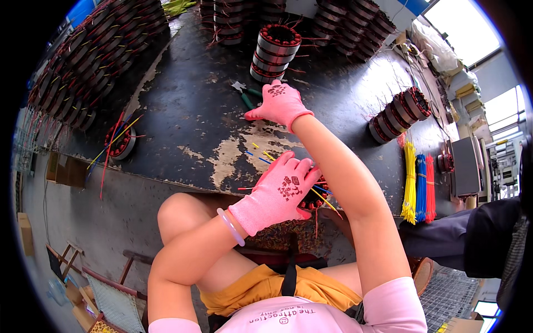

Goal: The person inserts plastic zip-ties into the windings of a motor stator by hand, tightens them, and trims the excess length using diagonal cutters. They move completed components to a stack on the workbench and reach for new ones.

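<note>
My left hand point(283, 194), in a pink glove, is closed around a stator point(314, 201) at the table's near edge. Most of that stator is hidden under the glove; yellow, blue and red wires or sleeves stick out on both sides. My right hand point(279, 105), also in a pink glove, reaches farther over the table with thumb and fingers apart. Between them lie the green handles of a pair of cutters point(246, 100), whose metal jaws point away to the left. Just beyond the right fingers stands a stack of stators point(276, 53) with red windings.
Many stators point(83, 66) are piled at the left. A single stator point(120, 143) with coloured sleeves sits at the left edge. To the right lie a tilted stator stack point(400, 114) and yellow, blue and red sleeve bundles point(421, 183). Another person's dark-clothed leg point(444, 238) is at right.
</note>
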Available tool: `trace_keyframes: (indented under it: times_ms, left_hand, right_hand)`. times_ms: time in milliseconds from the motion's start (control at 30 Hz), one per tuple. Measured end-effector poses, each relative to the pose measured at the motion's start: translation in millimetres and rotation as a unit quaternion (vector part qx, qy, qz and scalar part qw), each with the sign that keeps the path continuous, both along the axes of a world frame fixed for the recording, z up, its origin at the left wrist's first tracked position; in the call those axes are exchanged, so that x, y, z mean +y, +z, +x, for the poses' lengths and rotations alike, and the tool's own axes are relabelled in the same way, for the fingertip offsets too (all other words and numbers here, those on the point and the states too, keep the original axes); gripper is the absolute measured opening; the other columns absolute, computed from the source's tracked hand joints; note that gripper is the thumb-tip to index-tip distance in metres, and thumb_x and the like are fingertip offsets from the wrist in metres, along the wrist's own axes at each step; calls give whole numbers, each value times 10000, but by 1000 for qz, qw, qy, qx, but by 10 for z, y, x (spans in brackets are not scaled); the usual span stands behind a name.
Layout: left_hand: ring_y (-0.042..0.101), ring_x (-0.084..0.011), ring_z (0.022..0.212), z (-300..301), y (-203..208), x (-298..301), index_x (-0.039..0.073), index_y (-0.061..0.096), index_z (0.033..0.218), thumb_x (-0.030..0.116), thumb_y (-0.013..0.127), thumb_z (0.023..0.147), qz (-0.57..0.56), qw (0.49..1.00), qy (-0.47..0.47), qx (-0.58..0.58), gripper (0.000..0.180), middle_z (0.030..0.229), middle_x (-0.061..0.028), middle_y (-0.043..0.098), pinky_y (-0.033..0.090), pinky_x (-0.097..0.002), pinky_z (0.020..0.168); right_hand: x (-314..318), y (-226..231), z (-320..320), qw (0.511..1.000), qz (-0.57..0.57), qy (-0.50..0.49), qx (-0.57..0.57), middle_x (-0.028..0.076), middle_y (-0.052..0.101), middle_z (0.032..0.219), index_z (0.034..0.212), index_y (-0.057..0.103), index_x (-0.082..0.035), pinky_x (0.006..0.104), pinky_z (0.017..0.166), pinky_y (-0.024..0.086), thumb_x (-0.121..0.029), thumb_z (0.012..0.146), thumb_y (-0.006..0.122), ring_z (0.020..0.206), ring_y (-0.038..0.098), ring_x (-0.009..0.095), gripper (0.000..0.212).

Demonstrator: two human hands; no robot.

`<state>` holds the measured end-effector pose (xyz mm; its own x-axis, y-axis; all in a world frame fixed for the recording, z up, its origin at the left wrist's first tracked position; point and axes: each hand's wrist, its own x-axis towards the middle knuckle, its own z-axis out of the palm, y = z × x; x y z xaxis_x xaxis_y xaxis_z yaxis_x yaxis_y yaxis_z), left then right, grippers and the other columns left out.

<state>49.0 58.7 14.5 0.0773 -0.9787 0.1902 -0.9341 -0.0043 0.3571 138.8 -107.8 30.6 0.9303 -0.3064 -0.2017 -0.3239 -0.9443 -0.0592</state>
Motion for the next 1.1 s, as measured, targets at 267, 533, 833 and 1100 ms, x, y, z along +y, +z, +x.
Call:
trace_keyframes:
  times_ms: [267,533,833,1100]
  left_hand:
    - [495,-344,1349,198,104,24,23,474,1457,444,847,713,17,999,48,7,932,1427,-186,529,296,-475,1222]
    - [457,-347,1408,399,87,-22,63,468,1504,318,863,693,19,996,86,-8,938,1516,-182,494,268,-460,1253]
    - [450,-336,1412,475,155,-92,65,459,1511,212,874,652,43,998,45,26,966,1537,-151,479,262,-466,1257]
    - [447,-338,1417,505,130,-87,68,451,1518,216,869,664,33,998,38,27,961,1533,-152,483,258,-472,1257]
  right_hand:
    - [-551,246,-1580,564,797,-171,-134,134,709,1109,1343,571,40,416,922,590,-470,1028,477,995,720,241,607]
    - [-307,181,-3106,541,785,-294,-63,75,684,988,1368,539,-3,307,708,570,-487,1070,497,824,692,174,570]
    - [-348,-4,-2998,624,730,-278,21,91,686,1038,1249,590,-46,315,780,596,-540,1000,590,876,715,182,553]
    - [-317,79,-2931,644,718,-265,-12,110,688,1012,1245,567,-29,326,761,612,-620,983,574,853,727,198,646]
